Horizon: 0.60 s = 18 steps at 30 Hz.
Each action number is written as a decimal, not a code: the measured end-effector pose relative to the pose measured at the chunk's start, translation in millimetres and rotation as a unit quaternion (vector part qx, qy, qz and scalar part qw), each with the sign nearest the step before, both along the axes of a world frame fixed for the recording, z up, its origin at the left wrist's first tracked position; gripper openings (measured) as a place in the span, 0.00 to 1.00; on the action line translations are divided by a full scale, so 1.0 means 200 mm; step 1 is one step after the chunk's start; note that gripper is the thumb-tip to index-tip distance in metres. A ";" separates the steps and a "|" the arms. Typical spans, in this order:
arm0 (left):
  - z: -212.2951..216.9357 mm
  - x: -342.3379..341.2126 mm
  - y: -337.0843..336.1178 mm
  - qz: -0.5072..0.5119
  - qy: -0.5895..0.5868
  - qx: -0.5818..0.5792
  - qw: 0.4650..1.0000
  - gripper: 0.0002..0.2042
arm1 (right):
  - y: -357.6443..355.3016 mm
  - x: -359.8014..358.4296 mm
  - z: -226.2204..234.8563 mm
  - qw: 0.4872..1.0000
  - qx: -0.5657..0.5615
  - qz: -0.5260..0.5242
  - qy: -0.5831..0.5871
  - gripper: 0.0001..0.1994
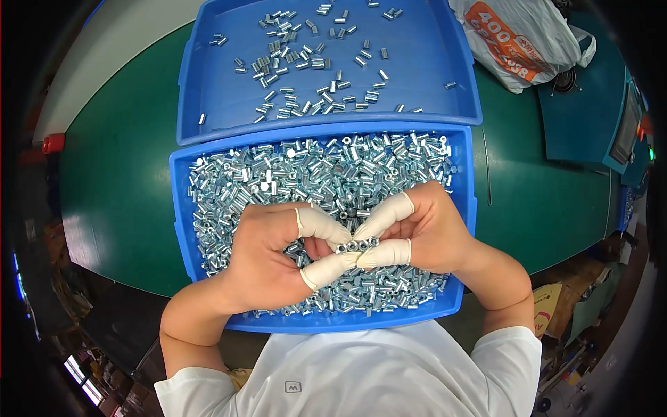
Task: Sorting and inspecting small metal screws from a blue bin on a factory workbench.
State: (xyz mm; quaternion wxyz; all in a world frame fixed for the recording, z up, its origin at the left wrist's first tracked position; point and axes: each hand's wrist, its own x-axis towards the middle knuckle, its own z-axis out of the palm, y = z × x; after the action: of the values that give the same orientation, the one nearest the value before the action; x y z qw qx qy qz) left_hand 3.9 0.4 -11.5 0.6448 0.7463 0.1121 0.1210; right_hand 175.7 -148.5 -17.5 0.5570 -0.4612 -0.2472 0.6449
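Note:
Between my two hands is a short row of several silvery threaded metal sleeves, lying side by side with their round holes showing. My left hand pinches the left end between thumb and finger, and my right hand pinches the right end. White finger cots cover the pinching fingertips. Both hands are over a blue bin heaped with loose sleeves of the same look. Part of the heap is hidden under my hands and wrists.
Beyond the bin, touching its far side, stands a shallow blue tray with scattered sleeves. A green tabletop lies under both. At right are a thin metal rod, a white plastic bag and a teal machine.

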 end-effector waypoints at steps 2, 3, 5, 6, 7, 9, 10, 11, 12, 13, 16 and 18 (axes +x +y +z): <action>0.01 0.00 0.00 -0.004 0.013 -0.009 1.000 0.09 | 0.00 0.00 0.00 1.000 0.000 -0.003 0.008 0.11; 0.01 -0.01 0.00 -0.008 0.027 -0.018 0.999 0.09 | 0.00 0.00 0.00 1.000 0.000 -0.003 0.008 0.11; 0.00 0.00 0.00 -0.005 0.014 -0.011 1.000 0.09 | 0.00 0.00 0.01 1.000 -0.005 -0.002 0.010 0.11; 0.00 0.00 0.00 -0.003 0.001 -0.004 1.000 0.08 | 0.00 0.00 0.00 1.000 -0.005 -0.002 0.010 0.11; 0.00 0.00 0.00 -0.002 0.001 -0.004 1.000 0.08 | 0.00 0.00 0.00 1.000 0.002 -0.004 0.015 0.11; 0.00 0.00 0.00 -0.002 -0.001 -0.015 1.000 0.08 | 0.00 0.00 0.00 1.000 0.009 -0.007 0.020 0.11; 0.00 0.00 0.00 -0.002 -0.001 -0.015 1.000 0.08 | 0.00 0.00 0.00 1.000 0.007 -0.007 0.017 0.11; 0.00 0.00 0.00 -0.003 -0.002 -0.014 1.000 0.08 | 0.00 0.00 0.00 1.000 0.006 -0.007 0.014 0.11; 0.00 0.00 0.00 -0.003 -0.003 -0.012 1.000 0.08 | 0.00 0.00 0.00 1.000 0.006 -0.007 0.014 0.11; 0.00 0.00 0.00 -0.003 -0.003 -0.012 1.000 0.08 | 0.00 0.00 0.00 1.000 0.006 -0.006 0.012 0.11; -0.01 0.00 0.00 0.001 -0.004 -0.001 1.000 0.08 | 0.00 0.00 0.00 1.000 0.007 -0.004 0.007 0.11; -0.01 -0.01 0.00 0.000 -0.012 0.028 1.000 0.09 | 0.00 0.00 -0.01 1.000 0.007 -0.003 0.003 0.11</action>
State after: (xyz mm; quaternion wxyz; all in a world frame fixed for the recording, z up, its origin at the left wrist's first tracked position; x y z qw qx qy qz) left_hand 2.8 1.0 -12.8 0.6248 0.7627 0.1014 0.1329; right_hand 175.6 -148.9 -19.0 0.5630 -0.4563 -0.2487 0.6426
